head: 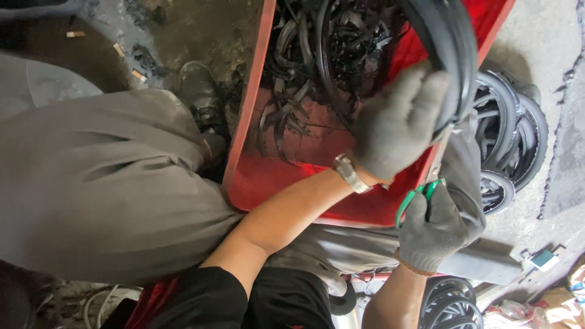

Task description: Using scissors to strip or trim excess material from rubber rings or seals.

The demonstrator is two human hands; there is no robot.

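Head view: the left hand (396, 125), gloved, is clenched around a black rubber ring (451, 42) at about one o'clock, held over the red tub (250, 116) of black rubber scraps (317, 55). The right hand (432, 228), at five o'clock, grips green-handled scissors (420, 195). The ring looks light, bendy and grippy; it is best held close beside the blades. Finished wheels (509, 140) lie at three o'clock.

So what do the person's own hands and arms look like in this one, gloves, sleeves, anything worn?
Both hands wear grey knit work gloves; the right hand glove has an orange-trimmed cuff. The left hand has a silver metal wristwatch just below its glove. Both forearms are bare. Black short sleeves cover the upper arms.
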